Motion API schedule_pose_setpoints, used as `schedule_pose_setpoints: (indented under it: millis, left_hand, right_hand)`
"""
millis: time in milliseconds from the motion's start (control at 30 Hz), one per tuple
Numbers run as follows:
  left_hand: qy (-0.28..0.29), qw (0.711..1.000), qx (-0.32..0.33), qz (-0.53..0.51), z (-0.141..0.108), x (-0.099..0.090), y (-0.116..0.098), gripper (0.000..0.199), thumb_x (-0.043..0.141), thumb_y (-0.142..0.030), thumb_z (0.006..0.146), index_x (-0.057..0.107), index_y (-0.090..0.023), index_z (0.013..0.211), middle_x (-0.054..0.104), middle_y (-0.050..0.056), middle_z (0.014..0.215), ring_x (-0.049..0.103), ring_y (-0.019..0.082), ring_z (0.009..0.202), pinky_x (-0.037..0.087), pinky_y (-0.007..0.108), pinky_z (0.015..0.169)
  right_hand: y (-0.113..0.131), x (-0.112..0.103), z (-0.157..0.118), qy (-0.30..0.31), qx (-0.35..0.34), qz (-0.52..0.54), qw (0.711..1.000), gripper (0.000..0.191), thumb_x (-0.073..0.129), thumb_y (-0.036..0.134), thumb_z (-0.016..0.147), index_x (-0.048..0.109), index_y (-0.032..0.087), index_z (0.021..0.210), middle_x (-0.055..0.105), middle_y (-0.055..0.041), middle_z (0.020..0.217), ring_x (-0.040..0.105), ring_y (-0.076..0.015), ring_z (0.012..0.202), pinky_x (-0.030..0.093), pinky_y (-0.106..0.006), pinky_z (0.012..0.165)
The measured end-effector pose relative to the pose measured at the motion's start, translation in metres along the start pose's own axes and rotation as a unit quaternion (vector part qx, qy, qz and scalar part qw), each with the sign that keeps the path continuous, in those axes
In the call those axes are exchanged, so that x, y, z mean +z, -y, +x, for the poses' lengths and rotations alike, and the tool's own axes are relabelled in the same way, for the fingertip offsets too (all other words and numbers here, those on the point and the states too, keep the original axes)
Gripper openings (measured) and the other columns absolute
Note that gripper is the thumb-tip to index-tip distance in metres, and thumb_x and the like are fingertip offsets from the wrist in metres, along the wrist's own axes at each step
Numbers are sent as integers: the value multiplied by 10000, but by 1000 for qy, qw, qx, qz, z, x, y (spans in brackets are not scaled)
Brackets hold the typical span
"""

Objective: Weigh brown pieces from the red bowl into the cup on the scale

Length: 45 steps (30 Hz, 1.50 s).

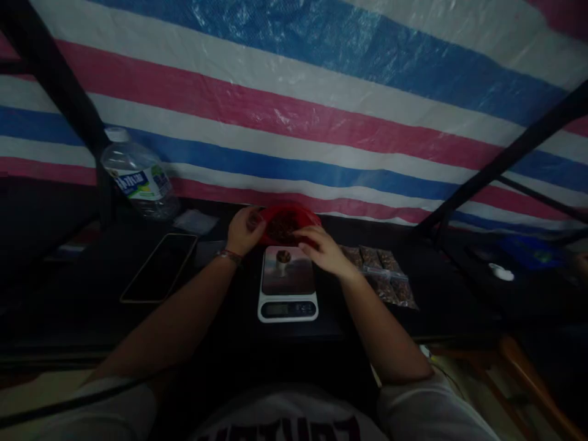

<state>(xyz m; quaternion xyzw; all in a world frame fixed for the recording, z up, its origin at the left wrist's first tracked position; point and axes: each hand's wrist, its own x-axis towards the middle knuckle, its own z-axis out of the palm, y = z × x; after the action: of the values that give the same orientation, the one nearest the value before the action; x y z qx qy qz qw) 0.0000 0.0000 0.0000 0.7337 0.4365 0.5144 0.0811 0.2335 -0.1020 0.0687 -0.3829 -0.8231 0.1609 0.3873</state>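
A red bowl (310, 215) holds dark brown loose pieces and stands just behind a white digital scale (288, 282). On the scale's metal plate sits a small round cup (282, 264) filled with brown bits. My left hand (243, 231) is at the bowl's left rim, its fingers curled together; a faint clear object seems to be at the fingertips, too dim to name. From the right, my right hand (323, 250) reaches to the bowl's near right edge. Its fingers are stretched and apart, with the tips close to the brown pieces, and no held thing shows.
Several small filled plastic bags (386, 275) lie to the right. On the left are a phone (160, 268), clear plastic bags (195, 222) and a large plastic bottle (138, 177). Behind the black table hangs a striped sheet (294, 116). A white object (501, 272) lies far right.
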Motion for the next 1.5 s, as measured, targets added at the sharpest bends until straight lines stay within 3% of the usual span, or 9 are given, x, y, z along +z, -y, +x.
schedule_pose_setpoints:
  millis: [100,200,367,500,600,733,1000,1233,1500]
  left_hand:
    - [-27,998,52,-10,-3,-4,-1,493,556,-453,791,532,-177,1199,642,94,1035,617,251,957,483,409,886]
    - [-38,997,70,-12,-4,-4,-2,542,577,-468,769,505,-171,1217,627,107,1079,612,263,983,486,420,884]
    - [12,998,68,-11,-4,-3,-5,539,611,-449,747,522,-159,1194,629,108,1096,615,260,996,498,410,878]
    - [64,996,60,-18,-4,-4,-10,555,627,-431,740,527,-161,1215,630,119,1156,604,270,1067,480,421,939]
    - [112,992,55,-27,-5,-4,-16,553,644,-426,731,545,-187,1219,642,107,1155,606,276,1078,477,429,953]
    - [146,988,34,-46,-6,-2,-23,582,670,-416,721,548,-205,1249,646,105,1171,612,281,1084,480,430,962]
    - [100,992,30,-71,-9,4,-17,585,669,-400,735,543,-181,1263,646,112,1194,623,274,1078,498,421,949]
    - [87,994,4,-67,-10,8,-14,531,641,-404,751,564,-202,1237,649,106,1193,617,286,1090,498,441,954]
    - [45,989,-27,-141,-11,5,-8,444,558,-419,825,561,-185,1202,667,101,1073,647,229,962,519,388,881]
  right_hand:
    - [-27,16,-8,64,27,-20,997,522,774,368,722,613,202,1190,624,-103,1197,535,-253,1150,424,-441,993]
    - [-31,34,-13,83,27,-33,996,679,855,395,596,611,185,1193,621,-116,1191,504,-284,1181,406,-459,1015]
    - [-24,49,-16,57,51,-42,996,461,811,285,655,669,211,1088,672,-89,1099,475,-292,1231,386,-477,1035]
    - [-23,46,-11,-8,101,7,995,432,751,240,696,658,224,1117,616,-103,1221,531,-247,1197,425,-416,1015]
    - [-25,37,5,-53,112,56,991,440,694,220,726,627,224,1161,631,-92,1187,595,-223,1099,455,-395,980]
    - [-27,24,37,-41,86,49,994,449,686,189,706,625,230,1148,634,-76,1174,589,-226,1095,444,-406,986]
    - [-29,24,70,38,61,22,997,367,725,193,693,632,197,1048,674,-35,984,634,-187,878,503,-341,811]
    - [-27,24,75,74,-33,27,996,388,661,147,775,655,235,1152,635,-72,1212,556,-212,1163,412,-411,1029]
    - [-30,21,60,15,91,90,992,505,624,126,708,551,200,1202,631,-71,1140,630,-186,983,515,-342,849]
